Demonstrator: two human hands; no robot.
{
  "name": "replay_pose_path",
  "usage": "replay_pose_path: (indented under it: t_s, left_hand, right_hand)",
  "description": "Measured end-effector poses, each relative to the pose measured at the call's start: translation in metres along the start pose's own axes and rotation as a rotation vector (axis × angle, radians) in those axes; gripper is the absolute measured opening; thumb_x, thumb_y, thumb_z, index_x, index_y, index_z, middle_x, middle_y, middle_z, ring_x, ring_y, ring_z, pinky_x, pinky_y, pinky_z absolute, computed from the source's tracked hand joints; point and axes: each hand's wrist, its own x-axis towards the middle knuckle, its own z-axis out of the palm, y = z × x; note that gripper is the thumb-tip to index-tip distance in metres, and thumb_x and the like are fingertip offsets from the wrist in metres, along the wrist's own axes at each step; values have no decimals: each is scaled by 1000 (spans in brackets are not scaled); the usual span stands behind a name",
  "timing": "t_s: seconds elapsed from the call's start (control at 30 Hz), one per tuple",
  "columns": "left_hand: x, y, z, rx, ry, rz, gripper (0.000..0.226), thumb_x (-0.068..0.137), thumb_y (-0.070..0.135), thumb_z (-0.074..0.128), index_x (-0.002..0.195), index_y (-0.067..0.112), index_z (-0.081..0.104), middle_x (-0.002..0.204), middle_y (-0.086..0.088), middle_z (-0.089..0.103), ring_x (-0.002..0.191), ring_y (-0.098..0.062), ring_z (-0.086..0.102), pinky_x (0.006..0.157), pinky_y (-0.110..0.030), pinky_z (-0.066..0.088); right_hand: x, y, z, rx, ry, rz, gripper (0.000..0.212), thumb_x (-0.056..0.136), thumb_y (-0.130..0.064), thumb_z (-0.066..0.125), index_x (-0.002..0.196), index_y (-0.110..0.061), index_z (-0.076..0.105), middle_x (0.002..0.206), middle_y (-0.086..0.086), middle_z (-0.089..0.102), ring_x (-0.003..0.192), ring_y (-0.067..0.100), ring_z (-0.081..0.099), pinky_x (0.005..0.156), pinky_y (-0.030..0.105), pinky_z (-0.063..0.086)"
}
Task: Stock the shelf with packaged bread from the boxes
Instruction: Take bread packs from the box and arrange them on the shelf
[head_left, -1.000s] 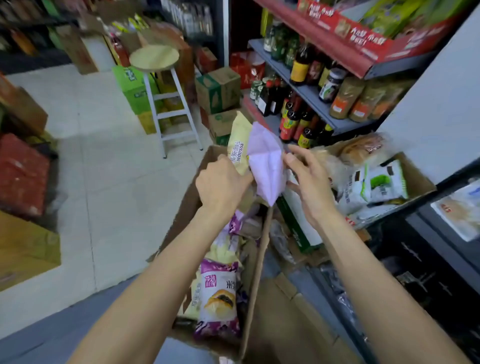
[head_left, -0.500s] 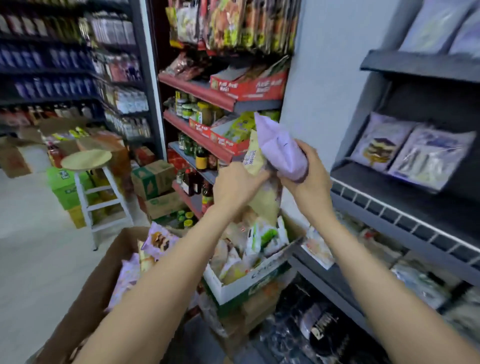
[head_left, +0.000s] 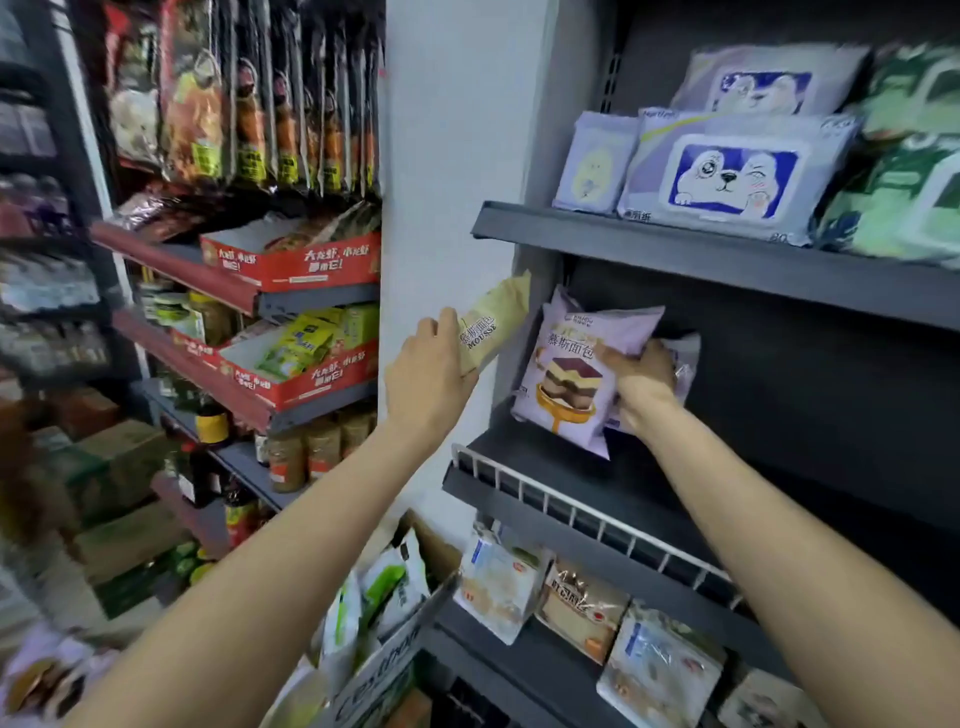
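Purple bread packet (head_left: 576, 374), a moment ago lifted above the boxes, now stands on the dark shelf (head_left: 613, 493), gripped by the right hand (head_left: 641, 387). The left hand (head_left: 431, 376) grips the yellow packet (head_left: 491, 325) just outside; probably it goes next.

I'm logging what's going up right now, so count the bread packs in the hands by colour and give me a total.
Purple mousse bread pack, held by the right hand on the middle shelf: 1
Yellow mousse bread pack, held by the left hand: 1
Total: 2
A further pack edge shows behind the right hand; it is too hidden to count.
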Motion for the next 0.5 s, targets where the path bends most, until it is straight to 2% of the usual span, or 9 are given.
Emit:
replay_pose_path:
  t_s: [0.1,0.3,0.37,0.43,0.5]
  left_hand:
    - [24,3,25,-36,-4,29,49,86,48,60,115,14,40,111,-8,52,96,-33,57,61,-37,35]
    - [43,-1,47,-57,8,110,48,84,45,63,113,14,41,109,-4,51,94,-27,56,59,-34,34]
    - [41,-8,49,-83,10,124,48,84,47,62,113,14,41,109,-3,51,93,-26,56,58,-34,35]
    - [41,-13,50,-81,21,128,47,85,47,61,113,15,41,110,-3,51,93,-25,56,57,-34,34]
    - [42,-15,49,-69,27,140,47,85,46,60,114,15,41,111,-3,51,93,-24,56,55,-33,32]
  right_hand:
    - [27,3,9,-122,101,-37,51,88,-28,64,127,1,49,130,16,56,120,31,55,96,36,46]
    - [57,8,37,-243,42,-71,43,93,-26,58,123,5,51,126,20,58,117,32,55,82,28,41]
    - [57,15,50,-404,58,-115,54,94,-19,56,136,8,35,136,23,48,124,34,48,88,30,38]
    - [54,26,61,-536,95,-208,71,94,-10,55,146,6,10,149,26,26,133,37,36,101,32,35]
    - [53,36,66,-707,186,-338,78,90,-4,57,150,-5,7,149,27,17,133,40,34,104,40,37]
